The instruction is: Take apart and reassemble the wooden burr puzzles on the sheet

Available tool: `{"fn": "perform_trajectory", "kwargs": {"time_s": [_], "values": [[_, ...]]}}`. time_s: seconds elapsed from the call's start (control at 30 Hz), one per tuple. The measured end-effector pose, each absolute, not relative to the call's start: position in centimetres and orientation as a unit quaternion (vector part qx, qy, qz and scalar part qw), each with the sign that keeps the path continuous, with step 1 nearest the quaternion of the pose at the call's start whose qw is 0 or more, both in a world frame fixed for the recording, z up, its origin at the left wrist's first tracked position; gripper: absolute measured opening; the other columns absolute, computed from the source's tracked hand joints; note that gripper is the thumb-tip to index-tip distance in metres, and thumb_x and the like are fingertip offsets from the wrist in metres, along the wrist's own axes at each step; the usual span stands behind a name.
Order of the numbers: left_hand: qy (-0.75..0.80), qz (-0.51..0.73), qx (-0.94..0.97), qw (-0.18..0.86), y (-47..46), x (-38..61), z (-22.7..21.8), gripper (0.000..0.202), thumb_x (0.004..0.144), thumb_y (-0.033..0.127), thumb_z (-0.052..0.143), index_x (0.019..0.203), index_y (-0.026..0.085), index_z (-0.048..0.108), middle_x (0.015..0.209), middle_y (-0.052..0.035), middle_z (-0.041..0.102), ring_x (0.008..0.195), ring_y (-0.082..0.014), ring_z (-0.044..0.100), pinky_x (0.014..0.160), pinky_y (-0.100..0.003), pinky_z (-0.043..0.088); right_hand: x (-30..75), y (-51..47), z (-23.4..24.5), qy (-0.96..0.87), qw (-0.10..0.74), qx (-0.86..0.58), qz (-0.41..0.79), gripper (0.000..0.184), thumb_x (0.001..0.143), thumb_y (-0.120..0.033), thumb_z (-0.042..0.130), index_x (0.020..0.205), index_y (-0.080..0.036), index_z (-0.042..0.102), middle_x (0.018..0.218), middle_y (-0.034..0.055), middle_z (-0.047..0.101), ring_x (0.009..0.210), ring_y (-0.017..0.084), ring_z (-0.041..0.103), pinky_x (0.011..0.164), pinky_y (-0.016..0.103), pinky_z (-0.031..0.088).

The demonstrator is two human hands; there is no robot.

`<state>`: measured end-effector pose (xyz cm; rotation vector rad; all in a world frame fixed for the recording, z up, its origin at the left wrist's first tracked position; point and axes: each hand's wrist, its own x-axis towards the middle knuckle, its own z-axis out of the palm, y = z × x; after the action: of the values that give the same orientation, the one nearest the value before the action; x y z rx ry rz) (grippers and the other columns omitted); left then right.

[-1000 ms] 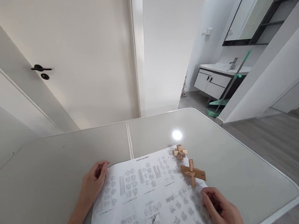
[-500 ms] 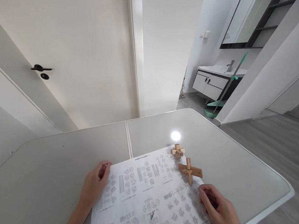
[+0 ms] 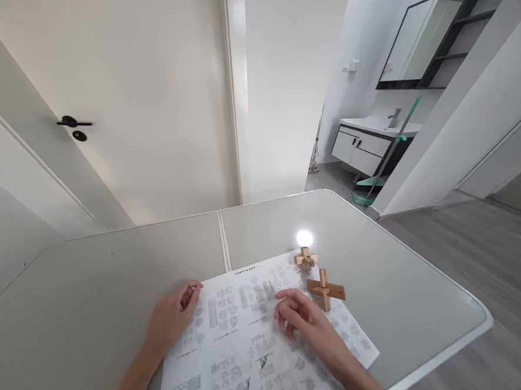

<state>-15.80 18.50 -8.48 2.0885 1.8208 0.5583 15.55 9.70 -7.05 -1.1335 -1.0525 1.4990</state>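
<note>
A large printed instruction sheet point(image 3: 234, 349) with rows of small grey diagrams lies on the table. My left hand point(image 3: 174, 312) is closed at its upper left corner, thumb and forefinger pinching the paper. Over the middle of the sheet hovers my right hand point(image 3: 306, 321), fingers loosely bent and apart, holding nothing. Just beyond it, on the sheet's right edge, stands a wooden cross-shaped interlocking puzzle point(image 3: 324, 290) with a wide flat piece. A smaller wooden burr puzzle point(image 3: 306, 258) sits behind that one, at the upper right corner.
The grey table point(image 3: 408, 303) has a pale raised rim and a seam point(image 3: 224, 241) across it. A closed door point(image 3: 171, 106) with a black handle point(image 3: 74, 121) faces me. To the right are a washbasin cabinet point(image 3: 359, 148) and a green broom and dustpan point(image 3: 363, 198).
My right hand has moved left and away from me, from the sheet's right edge to above its middle, and its fingers have opened. My left hand stays at the corner.
</note>
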Motion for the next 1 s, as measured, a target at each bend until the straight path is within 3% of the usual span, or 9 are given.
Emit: {"fn": "perform_trajectory", "kwargs": {"time_s": [0.2,0.4,0.5,0.67,1.0], "values": [[0.640,0.195,0.728,0.154,18.2,-15.7,-8.0,0.041,0.096,0.053,0.037,0.101,0.026,0.067,0.067,0.0028,0.064,0.061,-0.0183,0.060,0.059,-0.026,0.042,16.3,12.8,-8.7,-0.271,0.555,-0.457,0.640,0.037,0.077,-0.049,0.083,0.096,-0.021,0.067,0.084,0.0006,0.064,0.066,0.012,0.053,0.054,0.022,0.041],[0.636,0.202,0.729,0.153,18.2,-15.7,-8.1,0.040,0.096,0.053,0.038,0.100,0.025,0.067,0.065,0.0034,0.062,0.060,-0.0182,0.058,0.060,-0.026,0.041,18.2,14.2,-10.5,-0.225,0.595,-0.447,0.629,0.036,0.073,-0.046,0.089,0.089,-0.020,0.070,0.080,-0.0004,0.062,0.063,0.010,0.054,0.048,0.019,0.043],[0.637,0.196,0.727,0.165,18.2,-15.8,-8.1,0.041,0.097,0.053,0.037,0.101,0.025,0.067,0.066,0.0030,0.062,0.061,-0.0184,0.058,0.061,-0.027,0.042,19.2,15.0,-10.9,-0.214,0.596,-0.447,0.632,0.039,0.075,-0.052,0.086,0.084,-0.019,0.069,0.076,0.0005,0.062,0.059,0.010,0.054,0.043,0.019,0.043],[0.635,0.213,0.721,0.176,18.2,-15.8,-7.9,0.041,0.096,0.054,0.038,0.099,0.025,0.067,0.065,0.0032,0.059,0.060,-0.0182,0.056,0.060,-0.027,0.042,20.9,16.0,-11.7,-0.174,0.569,-0.421,0.685,0.052,0.086,-0.069,0.068,0.079,-0.018,0.067,0.071,0.0019,0.063,0.050,0.009,0.051,0.037,0.020,0.044],[0.632,0.282,0.694,0.197,18.5,-16.0,-8.1,0.039,0.093,0.054,0.044,0.097,0.023,0.067,0.063,0.0036,0.055,0.059,-0.0174,0.053,0.060,-0.026,0.043,21.8,16.9,-11.9,-0.214,0.546,-0.448,0.675,0.041,0.090,-0.058,0.070,0.077,-0.019,0.064,0.068,0.0009,0.062,0.049,0.010,0.051,0.039,0.020,0.045]]}}
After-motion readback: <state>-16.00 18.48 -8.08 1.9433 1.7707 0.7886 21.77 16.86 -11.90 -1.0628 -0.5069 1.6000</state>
